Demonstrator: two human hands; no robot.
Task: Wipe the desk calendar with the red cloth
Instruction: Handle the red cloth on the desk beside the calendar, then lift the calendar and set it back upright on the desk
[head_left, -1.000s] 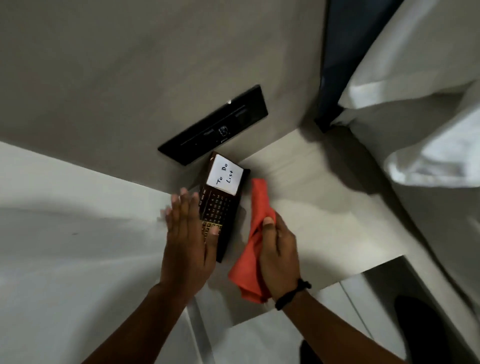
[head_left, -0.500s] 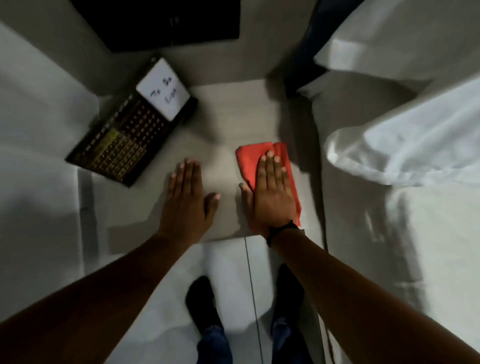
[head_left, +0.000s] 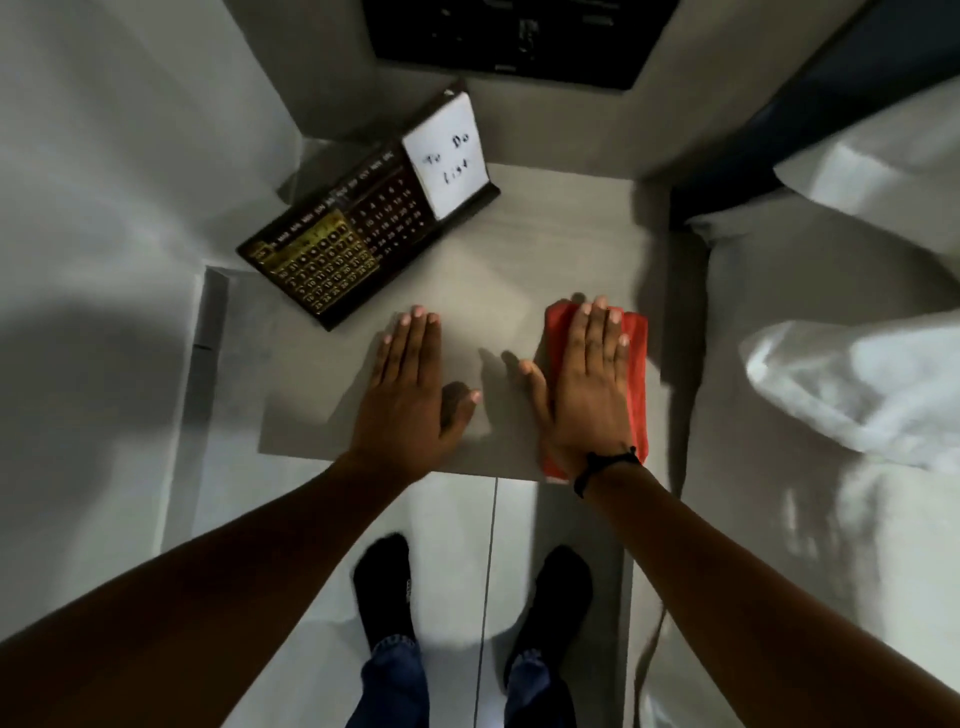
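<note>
The desk calendar (head_left: 343, 244), dark with gold number tiles and a white "To Do List" pad, stands slanted at the far left of a small grey table top (head_left: 498, 249). My left hand (head_left: 410, 395) lies flat and empty on the table, just in front of the calendar and apart from it. My right hand (head_left: 587, 384) lies flat, fingers spread, pressing on the folded red cloth (head_left: 638, 374) at the table's right side. The cloth shows around the fingertips and along the hand's right edge.
A black panel (head_left: 509, 41) is set in the wall behind the table. White bedding (head_left: 857, 379) lies close on the right. A pale wall (head_left: 104, 208) closes in on the left. My two dark shoes (head_left: 384, 587) stand on the floor below the table's front edge.
One second ago my left hand steadied the calendar and my right held the cloth beside it. Both hands have come off it and lie flat on the table; the view has tilted down.
</note>
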